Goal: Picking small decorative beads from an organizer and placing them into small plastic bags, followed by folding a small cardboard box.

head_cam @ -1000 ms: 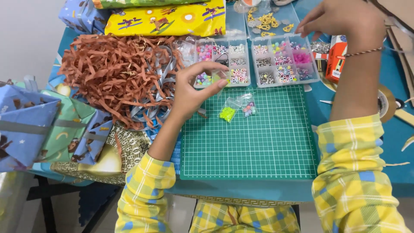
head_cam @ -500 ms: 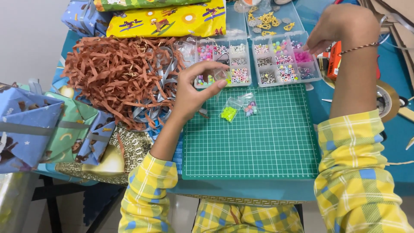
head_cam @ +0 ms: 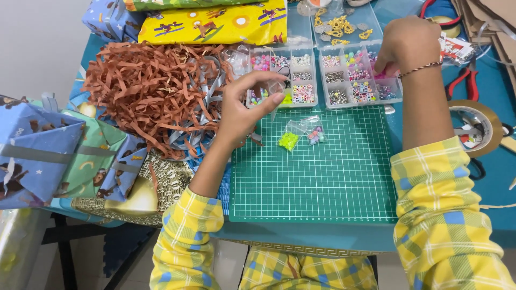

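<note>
My left hand (head_cam: 244,107) pinches a small clear plastic bag (head_cam: 278,92) between thumb and forefinger, held above the left bead organiser (head_cam: 283,79). My right hand (head_cam: 409,43) reaches down into the right bead organiser (head_cam: 359,81), fingertips in the pink bead compartment; whether it grips a bead is hidden. Two small bags lie on the green cutting mat (head_cam: 317,172): one with neon yellow beads (head_cam: 288,140), one with mixed coloured beads (head_cam: 313,132).
A heap of brown shredded paper (head_cam: 145,91) lies left of the mat. Wrapped gift boxes (head_cam: 59,156) sit at far left, a yellow wrapped parcel (head_cam: 215,24) at the back. A tape roll (head_cam: 475,123), red pliers (head_cam: 467,80) and a tray of yellow charms (head_cam: 341,24) are at right.
My right hand has come down from above the charm tray into the right bead organiser. My left hand has held the small bag in nearly the same place.
</note>
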